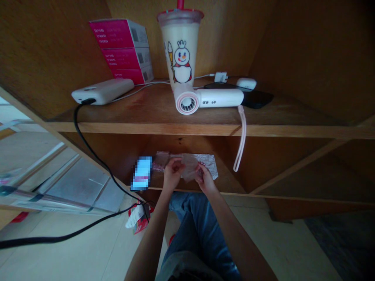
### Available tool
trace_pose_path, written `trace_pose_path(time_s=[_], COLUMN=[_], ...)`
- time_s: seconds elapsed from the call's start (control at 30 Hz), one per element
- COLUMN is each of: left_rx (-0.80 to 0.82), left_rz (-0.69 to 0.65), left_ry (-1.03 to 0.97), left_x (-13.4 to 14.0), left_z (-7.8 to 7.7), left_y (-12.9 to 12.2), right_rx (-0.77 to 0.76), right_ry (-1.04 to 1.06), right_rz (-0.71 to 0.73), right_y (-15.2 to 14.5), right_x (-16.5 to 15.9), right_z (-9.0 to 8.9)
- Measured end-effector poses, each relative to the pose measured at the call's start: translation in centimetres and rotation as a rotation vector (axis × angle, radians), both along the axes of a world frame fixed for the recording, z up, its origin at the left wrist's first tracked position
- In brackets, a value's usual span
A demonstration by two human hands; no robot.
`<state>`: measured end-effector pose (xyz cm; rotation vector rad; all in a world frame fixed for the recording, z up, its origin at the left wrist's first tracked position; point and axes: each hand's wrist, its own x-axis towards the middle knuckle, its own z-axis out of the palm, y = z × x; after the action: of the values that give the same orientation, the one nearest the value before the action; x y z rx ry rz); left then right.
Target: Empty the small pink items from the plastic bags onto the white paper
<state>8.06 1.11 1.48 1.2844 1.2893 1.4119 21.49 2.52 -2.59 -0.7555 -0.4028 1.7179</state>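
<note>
On the lower shelf, my left hand point(172, 173) and my right hand point(204, 177) hold a thin, see-through, pale pinkish-brown sheet point(190, 166) between them. The fingers of the right hand pinch its right side, while those of the left hand are curled at its left edge. Whether it is a small bag or a single layer, I cannot tell. Beneath it lies a crinkled silvery wrapper point(211, 163), partly covered by the hands. Another pale see-through piece point(161, 158) rests just left of my left hand. A phone point(141, 173) with a lit, blurred screen sits farther left.
A drink cup point(182, 50) stands on the upper shelf behind a white handheld fan point(216, 98), whose strap point(240, 140) hangs over the edge. Also there are a power bank point(102, 91), pink boxes point(120, 48) and a dark phone point(259, 99). A black cable point(101, 162) crosses the left.
</note>
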Motion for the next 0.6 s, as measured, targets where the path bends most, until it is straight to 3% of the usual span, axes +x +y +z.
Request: trace_pose_path(time_s=[0.4,0.5,0.6], left_rx=[0.119,0.15,0.175], left_rz=[0.061,0.115,0.225], left_ry=[-0.055,-0.051,-0.064], left_x=[0.1,-0.5,-1.3], left_z=[1.5,1.1,0.1], left_y=[0.0,0.2,0.6], right_rx=[-0.093,-0.016,0.074], right_ry=[0.182,0.119,-0.058], right_rz=[0.122,0.086,-0.07], right_y=[-0.1,0.0,0.8], right_x=[1.5,2.0,2.6], right_z=[0.8,1.0,1.4])
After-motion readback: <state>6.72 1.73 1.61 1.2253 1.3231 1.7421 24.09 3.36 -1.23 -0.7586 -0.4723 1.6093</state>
